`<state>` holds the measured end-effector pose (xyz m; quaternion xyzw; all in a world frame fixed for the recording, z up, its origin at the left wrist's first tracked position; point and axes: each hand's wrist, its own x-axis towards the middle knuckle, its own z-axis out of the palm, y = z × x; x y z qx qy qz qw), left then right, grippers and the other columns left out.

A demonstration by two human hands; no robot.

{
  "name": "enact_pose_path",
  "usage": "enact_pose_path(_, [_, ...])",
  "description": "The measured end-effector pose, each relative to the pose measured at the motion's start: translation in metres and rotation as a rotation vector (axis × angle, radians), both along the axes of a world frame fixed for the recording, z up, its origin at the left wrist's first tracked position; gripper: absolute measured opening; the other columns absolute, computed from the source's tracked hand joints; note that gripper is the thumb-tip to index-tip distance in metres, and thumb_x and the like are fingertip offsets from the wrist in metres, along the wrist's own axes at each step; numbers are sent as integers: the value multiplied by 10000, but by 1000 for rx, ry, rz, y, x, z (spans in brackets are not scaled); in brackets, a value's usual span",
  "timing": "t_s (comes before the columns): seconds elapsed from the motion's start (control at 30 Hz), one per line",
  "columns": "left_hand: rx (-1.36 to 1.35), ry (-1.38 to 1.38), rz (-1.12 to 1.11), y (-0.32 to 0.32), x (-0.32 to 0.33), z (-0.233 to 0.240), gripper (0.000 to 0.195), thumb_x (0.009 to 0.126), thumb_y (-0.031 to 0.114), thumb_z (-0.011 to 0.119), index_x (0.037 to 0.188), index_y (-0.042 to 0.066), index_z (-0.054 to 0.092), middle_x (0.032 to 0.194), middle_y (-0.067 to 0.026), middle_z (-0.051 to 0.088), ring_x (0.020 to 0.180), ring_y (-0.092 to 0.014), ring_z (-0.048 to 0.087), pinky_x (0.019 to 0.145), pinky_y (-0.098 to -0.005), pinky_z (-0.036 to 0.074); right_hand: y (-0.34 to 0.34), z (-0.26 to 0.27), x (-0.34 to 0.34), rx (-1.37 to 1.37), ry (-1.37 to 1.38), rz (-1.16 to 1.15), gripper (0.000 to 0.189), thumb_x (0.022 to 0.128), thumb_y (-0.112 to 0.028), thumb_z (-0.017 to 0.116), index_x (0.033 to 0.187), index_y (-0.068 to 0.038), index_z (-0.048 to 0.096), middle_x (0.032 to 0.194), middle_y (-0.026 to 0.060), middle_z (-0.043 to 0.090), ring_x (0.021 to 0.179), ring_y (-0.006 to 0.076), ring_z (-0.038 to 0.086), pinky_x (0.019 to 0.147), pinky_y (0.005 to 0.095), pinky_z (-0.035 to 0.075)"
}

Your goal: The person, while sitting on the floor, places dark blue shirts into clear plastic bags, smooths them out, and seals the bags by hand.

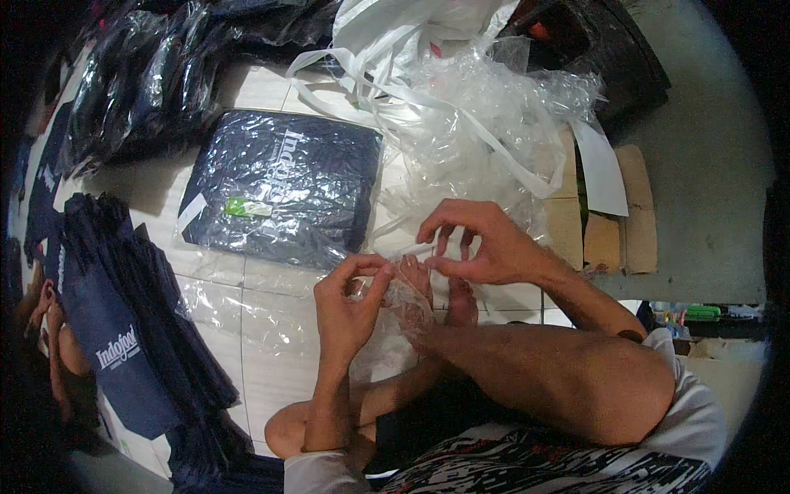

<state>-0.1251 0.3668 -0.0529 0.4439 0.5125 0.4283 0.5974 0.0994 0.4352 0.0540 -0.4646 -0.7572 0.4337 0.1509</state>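
My left hand [350, 302] pinches the edge of a clear plastic bag [404, 299] between thumb and fingertips, just above my crossed feet. Close by on the right, my right hand [484, 244] is held with its fingers curved and apart; I see nothing clearly between them. Beyond my hands, a folded dark navy cloth item in a clear plastic sleeve [308, 173] lies flat on the tiled floor, with printed writing and a small green-and-white tag [247, 208]. More clear film [265, 315] spreads from its near edge towards my left hand.
A pile of navy printed fabric items [136, 333] stands at the left. Dark plastic-wrapped packs [154, 74] lie at the upper left. Crumpled clear plastic bags [469, 129] and a white strap [494, 145] fill the upper middle, beside an open cardboard box [639, 210]. Another person's arms [55, 339] show far left.
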Motion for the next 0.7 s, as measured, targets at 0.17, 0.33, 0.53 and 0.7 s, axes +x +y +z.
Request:
enact_pose_path(0.17, [-56,-168,-12,-1,3,12,115,987,67,714,1056,-24,724,956,-82,748,815,-97,696,594,-259,615,-8,-7,-21,103,7,42,287,893,-212,820,1082,-11,744,982,110,752,839,212,731,739,348,588])
enact_pose_path(0.33, [-9,-99,7,-6,1,16,112,977,71,732,1041,-21,728,958,-75,741,820,-99,698,590,-261,619,-12,-10,-24,-163,-4,-97,224,920,-195,808,1040,-13,762,934,93,767,830,155,712,733,336,577])
enact_pose_path(0.53, [32,-258,34,-12,2,12,118,989,87,736,1000,-21,690,923,-92,739,822,-114,712,595,-276,621,-25,-16,-26,-575,264,-368,151,977,-157,768,1025,-19,731,951,21,729,852,77,651,715,283,562])
enact_pose_path(0.7, [35,-383,23,-13,-2,12,101,1009,83,696,1009,-13,664,899,-81,728,818,-131,709,648,-288,608,-27,-19,-28,-536,370,-323,133,976,-132,762,1043,-33,703,956,21,720,900,84,668,743,259,550])
